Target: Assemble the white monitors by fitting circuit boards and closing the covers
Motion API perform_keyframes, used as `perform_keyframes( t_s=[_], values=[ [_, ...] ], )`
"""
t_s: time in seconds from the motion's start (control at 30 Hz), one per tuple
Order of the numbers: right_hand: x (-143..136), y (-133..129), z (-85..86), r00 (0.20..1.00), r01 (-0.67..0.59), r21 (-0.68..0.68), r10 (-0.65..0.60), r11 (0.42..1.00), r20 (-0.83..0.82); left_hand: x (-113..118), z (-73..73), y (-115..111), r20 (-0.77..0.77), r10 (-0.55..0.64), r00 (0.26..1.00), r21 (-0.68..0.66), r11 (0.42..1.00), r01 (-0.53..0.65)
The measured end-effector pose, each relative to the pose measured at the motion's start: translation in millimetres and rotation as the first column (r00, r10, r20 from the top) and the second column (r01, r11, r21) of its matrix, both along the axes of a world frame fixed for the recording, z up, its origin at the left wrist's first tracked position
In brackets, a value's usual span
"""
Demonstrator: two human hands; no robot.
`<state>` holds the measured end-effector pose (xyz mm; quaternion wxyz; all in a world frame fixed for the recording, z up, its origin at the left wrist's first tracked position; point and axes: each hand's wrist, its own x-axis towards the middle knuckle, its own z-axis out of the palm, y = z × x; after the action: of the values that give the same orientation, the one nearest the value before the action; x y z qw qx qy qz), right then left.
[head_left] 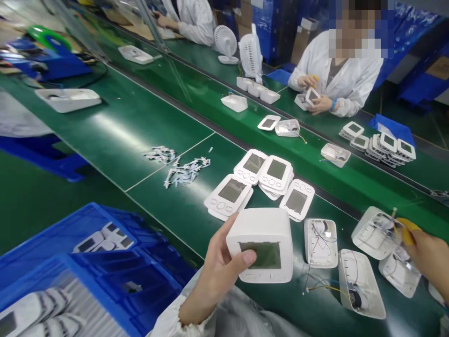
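Note:
A white device casing (261, 229) with a dark screen is held in my left hand (224, 264), thumb on the screen and fingers behind its left side. At the right edge, my right hand (423, 248) has yellow-covered fingertips closed at the wires of an open white housing (375, 231); the exact thing pinched is unclear. Two more open housings, one upright (321, 243) and one tilted (361, 283), lie between my hands with wires and round parts inside. White front panels (229, 192) with screens are stacked beyond the held casing.
Small pale parts (187, 171) are heaped on the green table (140, 135). Blue crates (105, 276) with panels stand at lower left. Across the green belt (206, 105), a person (336, 70) handles a housing. Two white fans (250, 54) stand at the back.

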<state>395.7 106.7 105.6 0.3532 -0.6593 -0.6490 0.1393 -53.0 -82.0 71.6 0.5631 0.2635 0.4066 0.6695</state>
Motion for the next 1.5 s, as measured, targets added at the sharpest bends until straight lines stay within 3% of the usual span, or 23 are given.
perform_keyframes(
  t_s=[0.1,0.2,0.27,0.37,0.5,0.6,0.67,0.77,0.87,1.07,1.23,1.37,1.5],
  values=[
    [-5.6,43.3,-35.1,0.948,-0.109,-0.223,0.169,0.969,0.270,0.7,-2.3,-13.5,0.003,0.061,0.998,0.039,0.997,-0.061],
    [-8.9,57.3,-57.8,0.882,-0.166,-0.316,0.284,0.934,0.375,7.5,3.4,-18.5,0.049,0.115,0.992,0.042,0.992,-0.117],
    [-6.8,58.5,-63.3,0.844,-0.189,-0.345,0.332,0.919,0.422,13.4,10.1,-17.9,0.080,0.135,0.988,0.011,0.991,-0.136],
    [-2.2,51.9,-55.0,0.805,-0.198,-0.344,0.353,0.918,0.477,20.0,18.8,-13.5,0.094,0.133,0.987,-0.066,0.990,-0.127],
    [-20.0,8.9,-19.7,0.814,-0.168,-0.212,0.257,0.963,0.520,21.6,23.7,-3.7,0.091,0.054,0.994,-0.198,0.980,-0.035],
    [-69.3,-49.6,2.4,0.934,-0.178,-0.040,0.181,0.983,0.309,21.2,24.9,3.4,0.109,-0.029,0.994,-0.250,0.967,0.056],
    [-115.4,-88.3,5.2,0.956,-0.293,-0.047,0.291,0.955,-0.039,21.6,25.6,6.4,0.120,-0.089,0.989,-0.250,0.961,0.117],
    [-185.2,-127.5,-5.7,0.801,-0.459,-0.147,0.336,0.876,-0.495,22.5,25.9,9.6,0.134,-0.167,0.977,-0.257,0.946,0.197],
    [-235.4,-141.3,-18.6,0.620,-0.549,-0.196,0.239,0.813,-0.747,21.2,24.6,14.7,0.155,-0.226,0.962,-0.302,0.916,0.264],
    [-270.6,-144.2,-32.1,0.543,-0.445,-0.339,-0.051,0.829,-0.838,5.9,16.1,23.0,0.251,-0.313,0.916,-0.353,0.851,0.388],
    [-278.3,-144.8,-40.7,0.456,-0.340,-0.391,-0.213,0.855,-0.864,-0.7,6.9,7.8,0.265,-0.303,0.915,-0.263,0.890,0.371],
    [-282.1,-141.6,-47.2,0.466,-0.312,-0.389,-0.218,0.867,-0.858,6.0,3.4,-5.8,0.128,-0.242,0.962,-0.205,0.942,0.265],
    [-281.2,-144.5,-55.5,0.571,-0.244,-0.252,-0.071,0.936,-0.818,7.8,-2.9,-7.8,0.003,-0.213,0.977,-0.234,0.950,0.207]
  ],
)
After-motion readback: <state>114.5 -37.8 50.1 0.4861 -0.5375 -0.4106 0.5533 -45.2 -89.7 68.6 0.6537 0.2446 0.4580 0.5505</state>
